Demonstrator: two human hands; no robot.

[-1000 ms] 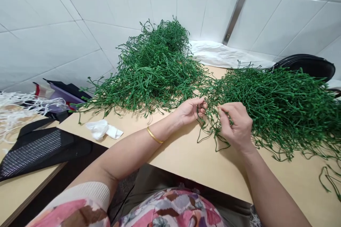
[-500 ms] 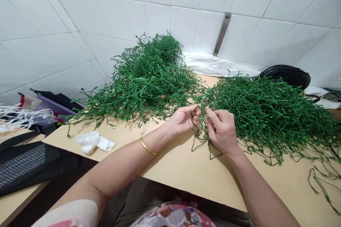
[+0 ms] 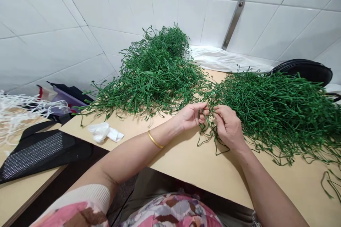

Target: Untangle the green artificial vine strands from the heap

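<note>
Thin green cords with small knotted ends lie in two tangled heaps, a left heap (image 3: pixel 157 71) and a right heap (image 3: pixel 277 110). Between them, at the front, my left hand (image 3: pixel 193 115) is closed with thumb and fingers pinching a green cord (image 3: pixel 203 117). Close beside it, my right hand (image 3: pixel 229 126) is also closed, thumb against forefinger, on a green cord at the fingertips. Several loose cords (image 3: pixel 210 137) hang below and between both hands onto the table. The exact ends in my fingers are too small to make out.
A crumpled white tissue (image 3: pixel 105 132) lies on the wooden table (image 3: pixel 181 163) near my left forearm. White cords (image 3: pixel 23 113) and a black mesh item (image 3: pixel 34 154) are at the left. Behind the heaps are a white cloth (image 3: pixel 221 58) and a black bag (image 3: pixel 303 71) against the tiled wall.
The view has shifted, so everything appears moved slightly to the right. My right hand's forefinger and thumb have drawn together at the cord, close to my left fingertips.
</note>
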